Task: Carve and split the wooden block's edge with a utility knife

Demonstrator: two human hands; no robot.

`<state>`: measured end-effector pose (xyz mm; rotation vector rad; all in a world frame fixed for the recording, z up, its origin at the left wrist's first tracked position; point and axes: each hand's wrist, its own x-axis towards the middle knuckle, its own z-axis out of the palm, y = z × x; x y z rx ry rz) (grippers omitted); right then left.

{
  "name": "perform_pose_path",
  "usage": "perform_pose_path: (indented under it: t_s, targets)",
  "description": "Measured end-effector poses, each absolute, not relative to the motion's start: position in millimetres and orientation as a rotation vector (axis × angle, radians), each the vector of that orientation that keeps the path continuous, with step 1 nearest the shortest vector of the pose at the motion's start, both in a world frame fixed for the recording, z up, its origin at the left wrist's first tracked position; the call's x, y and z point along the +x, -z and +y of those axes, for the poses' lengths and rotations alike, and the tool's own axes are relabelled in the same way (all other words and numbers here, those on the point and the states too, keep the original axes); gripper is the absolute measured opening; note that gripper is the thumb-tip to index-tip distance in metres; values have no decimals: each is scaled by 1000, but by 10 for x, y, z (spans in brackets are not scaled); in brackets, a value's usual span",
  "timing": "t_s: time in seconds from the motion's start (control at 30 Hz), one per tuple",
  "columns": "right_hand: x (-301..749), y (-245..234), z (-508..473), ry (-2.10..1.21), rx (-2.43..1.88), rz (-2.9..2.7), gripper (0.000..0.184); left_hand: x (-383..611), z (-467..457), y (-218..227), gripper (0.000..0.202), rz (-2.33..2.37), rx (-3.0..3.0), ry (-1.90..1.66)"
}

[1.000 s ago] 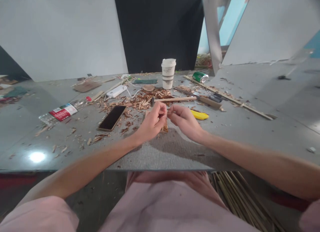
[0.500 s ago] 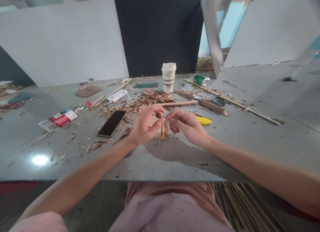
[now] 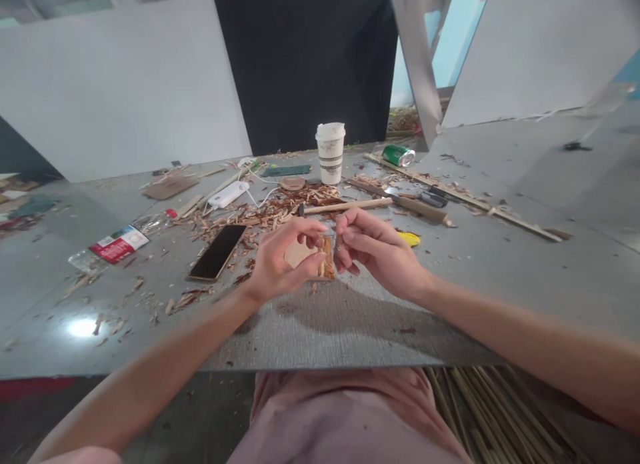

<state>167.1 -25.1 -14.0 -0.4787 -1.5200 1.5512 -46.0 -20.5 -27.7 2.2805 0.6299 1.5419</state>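
Note:
Over the front of the table, my left hand [image 3: 285, 254] is open, its thumb and fingers apart with a gap between them. My right hand [image 3: 377, 251] is closed in a pinch, fingers curled; a tiny shiny bit shows at the fingers, too small to name. Beneath and between both hands lies a flat pale wooden board [image 3: 299, 252] with a rough brown strip of wood [image 3: 328, 257] along its right side. Just beyond the hands rests a hammer [image 3: 350, 206] with a wooden handle and dark head. A yellow object [image 3: 411, 239] lies partly behind my right hand.
Wood chips [image 3: 320, 196] litter the table. Left are a phone [image 3: 217, 252], a plastic bottle [image 3: 120, 244] and a white power strip [image 3: 229, 195]. A paper cup [image 3: 330, 154] stands behind. To the right lie a green can [image 3: 399, 155], a wooden-handled tool [image 3: 423, 209] and a long wooden strip [image 3: 470, 197].
My hands were nearly touching at the fingertips and have moved apart. The left hand has opened, moving left; the right has drawn slightly right. The view has shifted slightly.

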Motion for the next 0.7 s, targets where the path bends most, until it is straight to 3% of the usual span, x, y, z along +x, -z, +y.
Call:
perform_pose_path:
  t_s: [0.1,0.3,0.6,0.7]
  targets:
    - [1665,127,-270,-1626,-445,-1476,14,-421,-222,253,25,523,1945,-1477]
    - [1667,158,-227,-1696,-446,-1439,11,-407,-152,214,37,424,1462,-1274]
    - [1687,211,-139,-1643,-512,-1406,10,-410,-91,240,31,590,1455,-1268]
    - [1691,229,-144,-1653,-484,-1434,9,-414,-69,223,39,680,1576,-1323]
